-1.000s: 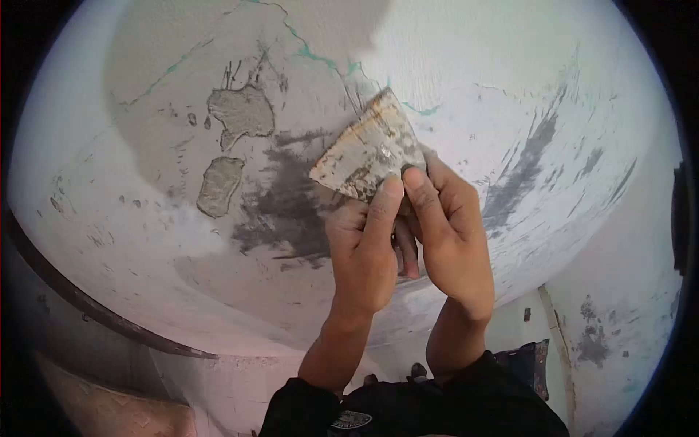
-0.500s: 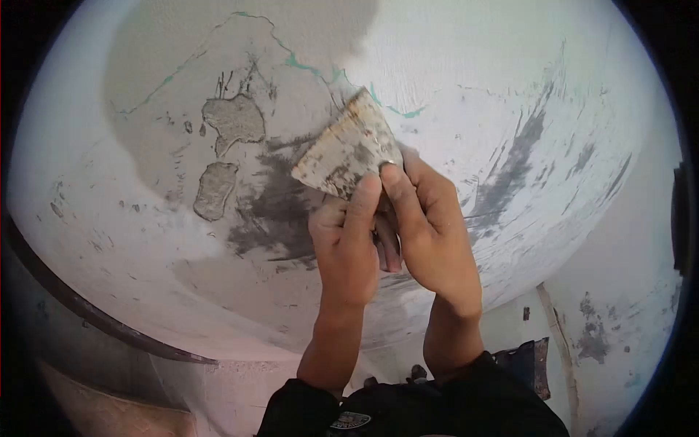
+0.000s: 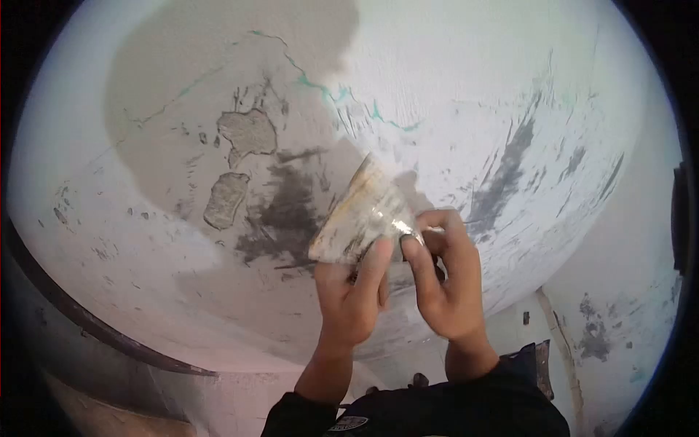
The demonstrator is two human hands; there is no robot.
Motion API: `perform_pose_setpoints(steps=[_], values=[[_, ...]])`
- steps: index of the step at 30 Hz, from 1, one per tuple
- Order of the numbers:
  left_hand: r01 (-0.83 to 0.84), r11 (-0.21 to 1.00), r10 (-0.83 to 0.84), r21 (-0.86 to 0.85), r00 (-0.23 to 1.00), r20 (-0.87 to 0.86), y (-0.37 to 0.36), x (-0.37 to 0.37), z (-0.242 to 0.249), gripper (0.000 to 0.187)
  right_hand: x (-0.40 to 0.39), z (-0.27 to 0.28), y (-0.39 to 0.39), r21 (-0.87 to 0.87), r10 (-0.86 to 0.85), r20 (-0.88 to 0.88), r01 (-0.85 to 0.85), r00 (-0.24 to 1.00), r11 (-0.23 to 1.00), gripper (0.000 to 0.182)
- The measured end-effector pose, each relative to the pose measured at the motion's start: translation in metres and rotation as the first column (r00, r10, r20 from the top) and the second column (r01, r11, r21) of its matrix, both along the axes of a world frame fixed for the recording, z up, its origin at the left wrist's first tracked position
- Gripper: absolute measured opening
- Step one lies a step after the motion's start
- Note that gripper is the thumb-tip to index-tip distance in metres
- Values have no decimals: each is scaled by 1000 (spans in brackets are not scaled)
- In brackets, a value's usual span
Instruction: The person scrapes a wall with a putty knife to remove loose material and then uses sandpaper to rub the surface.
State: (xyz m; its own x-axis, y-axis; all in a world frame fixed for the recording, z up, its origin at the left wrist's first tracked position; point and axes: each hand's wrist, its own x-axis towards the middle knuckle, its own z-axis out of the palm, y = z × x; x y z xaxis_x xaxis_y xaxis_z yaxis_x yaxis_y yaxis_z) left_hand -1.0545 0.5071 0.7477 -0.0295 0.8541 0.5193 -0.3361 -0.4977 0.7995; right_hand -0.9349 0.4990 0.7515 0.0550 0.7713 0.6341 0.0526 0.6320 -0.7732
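A wide, triangular scraper [image 3: 364, 211] with a worn, plaster-stained metal blade sits between my two hands in front of the wall. My left hand [image 3: 351, 295] grips it from the lower left, thumb flat on the blade. From the lower right, my right hand [image 3: 450, 273] closes on the narrow end, its thumb pressed near the blade's base. The blade's broad edge faces up and left. The handle is hidden behind my fingers. Behind the blade, the wall [image 3: 408, 65] carries a dark grey scraped patch [image 3: 287, 207] and a thin green crack line [image 3: 313, 84].
Left of the scraper, two rough holes in the plaster, an upper one [image 3: 250, 132] and a lower one [image 3: 226, 200], expose grey material. Another dark smear [image 3: 506, 171] runs up the right side. A dark curved edge [image 3: 95, 320] lies at lower left. Shoes [image 3: 420, 380] show below.
Both hands and the scraper have moved down in the view, away from the green crack. The blade has turned slightly and now catches light near its base.
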Motion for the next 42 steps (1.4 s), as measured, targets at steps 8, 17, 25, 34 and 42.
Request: perform_pose_setpoints(steps=[8, 17, 25, 34, 42], values=[[-99, 995, 98, -17, 995, -22, -18, -22, -35, 15, -9, -34, -22, 521, -543, 542, 251, 642, 816, 54], [-102, 890, 298, 445, 869, -396, -16, -54, -22, 17, -16, -5, -6, 129, -184, 264, 154, 947, 980, 15], [-74, 97, 993, 992, 79, -92, 18, -98, 59, 46, -48, 63, 19, -60, 354, -50, -357, 934, 932, 22], [126, -74, 982, 989, -163, 94, 48, -111, 106, 47, -77, 59, 39, 536, -397, 176, 251, 901, 806, 41], [236, -167, 973, 957, -115, 198, 65, -123, 131, 48, -75, 65, 46, 270, -138, 175, 88, 975, 959, 22]])
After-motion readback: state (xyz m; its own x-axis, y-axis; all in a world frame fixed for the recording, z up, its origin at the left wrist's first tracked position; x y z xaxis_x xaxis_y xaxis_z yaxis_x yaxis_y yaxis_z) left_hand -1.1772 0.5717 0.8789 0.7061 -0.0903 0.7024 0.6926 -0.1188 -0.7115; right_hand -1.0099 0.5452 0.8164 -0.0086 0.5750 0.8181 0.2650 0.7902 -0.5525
